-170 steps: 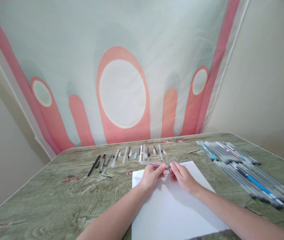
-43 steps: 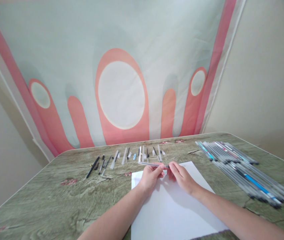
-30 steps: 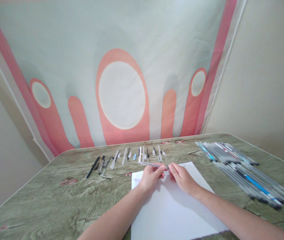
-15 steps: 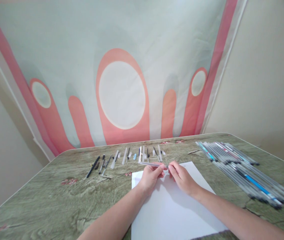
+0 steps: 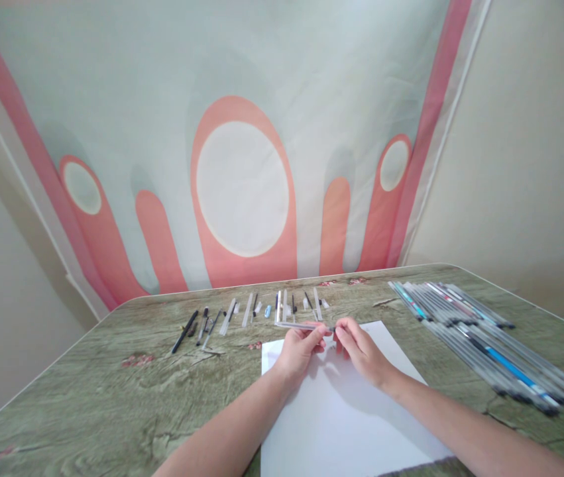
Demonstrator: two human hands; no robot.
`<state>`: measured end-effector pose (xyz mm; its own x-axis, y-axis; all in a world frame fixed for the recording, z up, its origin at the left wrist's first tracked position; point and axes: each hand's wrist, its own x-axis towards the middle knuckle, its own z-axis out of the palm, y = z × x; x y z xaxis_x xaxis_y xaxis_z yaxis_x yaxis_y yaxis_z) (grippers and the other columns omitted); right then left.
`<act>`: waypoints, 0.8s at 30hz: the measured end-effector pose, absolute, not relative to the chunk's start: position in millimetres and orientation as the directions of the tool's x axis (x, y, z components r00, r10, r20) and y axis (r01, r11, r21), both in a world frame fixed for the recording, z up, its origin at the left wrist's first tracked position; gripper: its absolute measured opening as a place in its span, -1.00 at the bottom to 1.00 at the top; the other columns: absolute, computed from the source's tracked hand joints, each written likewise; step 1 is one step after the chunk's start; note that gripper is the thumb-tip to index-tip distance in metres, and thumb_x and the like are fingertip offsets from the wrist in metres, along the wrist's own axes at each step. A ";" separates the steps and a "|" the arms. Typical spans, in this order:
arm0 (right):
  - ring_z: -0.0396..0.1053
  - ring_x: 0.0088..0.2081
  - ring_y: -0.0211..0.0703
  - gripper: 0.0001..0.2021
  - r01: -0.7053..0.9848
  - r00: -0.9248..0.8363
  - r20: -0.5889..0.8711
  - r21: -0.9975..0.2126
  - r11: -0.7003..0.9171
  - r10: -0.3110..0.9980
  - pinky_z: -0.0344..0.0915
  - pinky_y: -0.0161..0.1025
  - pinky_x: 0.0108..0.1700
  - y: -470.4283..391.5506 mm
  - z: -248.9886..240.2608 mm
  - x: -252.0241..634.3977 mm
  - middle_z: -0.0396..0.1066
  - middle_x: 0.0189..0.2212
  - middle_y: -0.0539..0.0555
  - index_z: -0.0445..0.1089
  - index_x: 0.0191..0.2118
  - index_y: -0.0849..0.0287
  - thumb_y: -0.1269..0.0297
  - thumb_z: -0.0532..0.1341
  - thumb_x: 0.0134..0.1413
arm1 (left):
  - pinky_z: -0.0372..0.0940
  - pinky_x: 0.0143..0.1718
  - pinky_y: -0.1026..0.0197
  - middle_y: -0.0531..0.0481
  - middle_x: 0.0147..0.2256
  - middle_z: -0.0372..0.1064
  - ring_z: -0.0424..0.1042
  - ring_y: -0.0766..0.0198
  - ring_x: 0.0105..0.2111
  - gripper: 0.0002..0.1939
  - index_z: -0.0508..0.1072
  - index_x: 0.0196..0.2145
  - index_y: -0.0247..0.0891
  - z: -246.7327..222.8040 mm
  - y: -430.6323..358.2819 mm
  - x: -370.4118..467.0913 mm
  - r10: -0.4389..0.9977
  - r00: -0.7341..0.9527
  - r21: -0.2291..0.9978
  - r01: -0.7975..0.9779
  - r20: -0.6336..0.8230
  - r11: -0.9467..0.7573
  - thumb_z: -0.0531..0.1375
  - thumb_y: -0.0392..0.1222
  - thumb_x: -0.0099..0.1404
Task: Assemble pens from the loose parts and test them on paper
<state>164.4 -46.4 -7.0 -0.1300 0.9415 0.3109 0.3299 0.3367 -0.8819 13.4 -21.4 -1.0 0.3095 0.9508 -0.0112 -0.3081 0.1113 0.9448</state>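
Over the upper part of a white sheet of paper (image 5: 341, 417), my left hand (image 5: 301, 348) is closed around a clear, slim pen (image 5: 296, 325). The pen lies nearly level, with one end pointing left past my fingers. At its dark right end, the thumb and forefinger of my right hand (image 5: 358, 348) are pinched together. Whether they grip the pen's tip or a small part on it is too small to make out. Beyond my hands, a row of pen parts includes clear tubes (image 5: 247, 310), thin dark refills (image 5: 254, 305) and a small light-blue piece (image 5: 267, 311).
Two overlapping groups of clear pens (image 5: 460, 305) lie on the right, with a blue-and-black pen (image 5: 510, 368) among them. A black pen (image 5: 185, 331) lies at the row's left end. The wood-patterned table (image 5: 87, 391) meets a printed backdrop (image 5: 242, 192) at the back.
My right hand's fingers have shifted slightly at the pen's dark end, and its lower fingers have spread downward. My left hand and the pen stay nearly in place.
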 end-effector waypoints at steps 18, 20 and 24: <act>0.23 -0.51 -0.26 -0.69 0.395 -0.145 0.314 -0.851 0.346 0.938 0.17 -0.31 -0.42 -47.1 -5.6 164.8 0.23 -0.57 -0.05 0.14 -0.43 0.13 0.09 -0.16 0.19 | 0.12 -0.51 0.38 -0.02 -0.50 0.34 0.20 0.48 -0.59 -0.68 0.45 -0.37 -0.38 -4.3 -20.8 13.1 0.943 0.332 0.951 -0.296 0.017 0.086 0.25 -0.05 0.01; 0.23 -0.51 -0.27 -0.73 0.405 -0.138 0.323 -0.844 0.352 0.936 0.17 -0.31 -0.42 -47.5 -5.5 164.7 0.23 -0.56 -0.06 0.14 -0.38 0.13 0.10 -0.13 0.19 | 0.12 -0.51 0.39 -0.02 -0.49 0.34 0.20 0.49 -0.59 -0.69 0.45 -0.37 -0.38 -5.3 -19.8 13.1 0.944 0.331 0.948 -0.306 0.016 0.091 0.25 -0.06 0.01; 0.23 -0.51 -0.26 -0.77 0.425 -0.140 0.348 -0.825 0.374 0.927 0.17 -0.31 -0.43 -46.9 -8.1 164.4 0.23 -0.55 -0.06 0.14 -0.37 0.13 0.13 -0.11 0.19 | 0.12 -0.52 0.39 0.00 -0.51 0.34 0.20 0.49 -0.59 -0.67 0.45 -0.37 -0.38 -6.4 -19.4 13.4 0.943 0.333 0.951 -0.298 0.018 0.087 0.27 -0.04 -0.02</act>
<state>164.4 -46.9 -8.1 -0.1403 0.9270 0.3479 0.4245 0.3738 -0.8247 13.4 -19.4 -6.4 0.3335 0.9426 0.0180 -0.2976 0.0872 0.9507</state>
